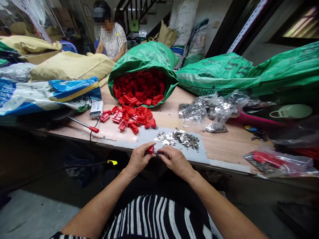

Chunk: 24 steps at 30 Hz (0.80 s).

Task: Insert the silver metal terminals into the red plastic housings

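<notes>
My left hand [140, 158] is closed on a red plastic part [151, 149] at the table's front edge. My right hand [176, 160] is pinched against its right side, with a small dark metal piece [156, 153] partly visible between the fingers. Just beyond the hands, small silvery metal pieces [165, 137] and darker ones [186, 138] lie heaped on a grey mat [199, 156]. Loose red plastic parts [132, 116] are spread behind, below the mouth of a green sack [152, 54] full of the same parts.
Clear bags of metal pieces [193, 113] lie to the right, near a pink tray [251, 120]. A red-handled lever [93, 128] and a white power bank [96, 109] are at left. Sacks [72, 66] line the back, where another person [116, 38] sits.
</notes>
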### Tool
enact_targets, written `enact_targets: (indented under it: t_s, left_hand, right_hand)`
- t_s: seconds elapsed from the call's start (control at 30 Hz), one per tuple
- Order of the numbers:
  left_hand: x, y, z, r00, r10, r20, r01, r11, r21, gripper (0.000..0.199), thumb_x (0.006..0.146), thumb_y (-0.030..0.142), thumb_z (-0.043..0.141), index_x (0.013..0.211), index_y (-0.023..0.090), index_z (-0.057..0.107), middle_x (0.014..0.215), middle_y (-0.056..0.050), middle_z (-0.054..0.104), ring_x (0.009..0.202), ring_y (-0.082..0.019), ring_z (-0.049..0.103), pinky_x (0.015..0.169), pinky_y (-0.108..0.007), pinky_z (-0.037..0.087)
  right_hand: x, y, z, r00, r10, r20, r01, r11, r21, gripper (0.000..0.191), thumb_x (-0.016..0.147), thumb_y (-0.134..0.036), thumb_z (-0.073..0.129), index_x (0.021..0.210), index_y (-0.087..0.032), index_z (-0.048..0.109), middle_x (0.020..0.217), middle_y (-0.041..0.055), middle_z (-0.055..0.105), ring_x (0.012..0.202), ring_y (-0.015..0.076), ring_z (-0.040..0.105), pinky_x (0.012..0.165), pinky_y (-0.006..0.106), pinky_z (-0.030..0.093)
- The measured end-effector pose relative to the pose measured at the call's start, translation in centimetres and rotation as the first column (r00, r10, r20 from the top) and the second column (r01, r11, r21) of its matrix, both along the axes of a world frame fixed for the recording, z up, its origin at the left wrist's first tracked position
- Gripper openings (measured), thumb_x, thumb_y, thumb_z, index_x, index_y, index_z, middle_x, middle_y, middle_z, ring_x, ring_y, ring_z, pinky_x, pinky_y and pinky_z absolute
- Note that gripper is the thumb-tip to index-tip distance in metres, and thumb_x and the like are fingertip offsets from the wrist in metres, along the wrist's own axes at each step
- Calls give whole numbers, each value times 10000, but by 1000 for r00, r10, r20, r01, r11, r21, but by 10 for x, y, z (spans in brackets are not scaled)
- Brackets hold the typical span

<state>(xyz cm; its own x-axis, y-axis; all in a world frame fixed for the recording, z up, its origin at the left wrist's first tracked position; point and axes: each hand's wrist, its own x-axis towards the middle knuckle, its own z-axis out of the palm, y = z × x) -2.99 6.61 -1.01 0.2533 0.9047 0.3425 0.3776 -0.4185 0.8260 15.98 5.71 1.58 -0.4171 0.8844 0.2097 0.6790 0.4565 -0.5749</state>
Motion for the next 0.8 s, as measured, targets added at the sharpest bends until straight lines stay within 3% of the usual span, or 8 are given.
enact_targets:
  t_s: [0.2, 0.37, 0.6, 0.8]
  left_hand:
    - [-1, 2, -2, 1000, -1, 9, 1, 1000, -3, 433, 754, 122, 679, 1170, 225, 616, 1043, -39, 709, 912, -172, 662, 856, -301, 516]
    - [-1, 3, -2, 999, 16, 33, -15, 1000, -26, 391, 732, 142, 692, 1109, 237, 654, 1060, -39, 716, 913, -184, 668, 857, -315, 515]
    - [0, 4, -2, 992, 31, 119, -22, 997, -75, 330, 690, 206, 742, 1013, 257, 695, 1004, -29, 729, 885, -203, 675, 827, -308, 505]
    - [0, 3, -2, 988, 22, 152, -7, 995, -99, 304, 706, 191, 717, 1004, 234, 670, 934, -22, 709, 817, -171, 647, 797, -290, 494]
  right_hand:
    - [0, 1, -3, 999, 1, 49, -2, 1000, 11, 172, 878, -156, 535, 986, -216, 656, 939, 47, 650, 863, 163, 620, 794, 290, 492]
    - [-5, 0, 4, 991, -24, 131, 25, 1000, -9, 164, 869, -130, 541, 956, -208, 656, 928, 43, 646, 858, 160, 621, 791, 279, 481]
    - [-31, -8, 22, 927, -168, 335, 189, 981, -31, 161, 885, -143, 497, 914, -199, 645, 882, 73, 637, 781, 195, 621, 687, 294, 460]
    - [-25, -10, 11, 953, -148, 265, 165, 985, -43, 152, 916, -204, 478, 1002, -221, 602, 932, 61, 618, 834, 187, 617, 707, 283, 459]
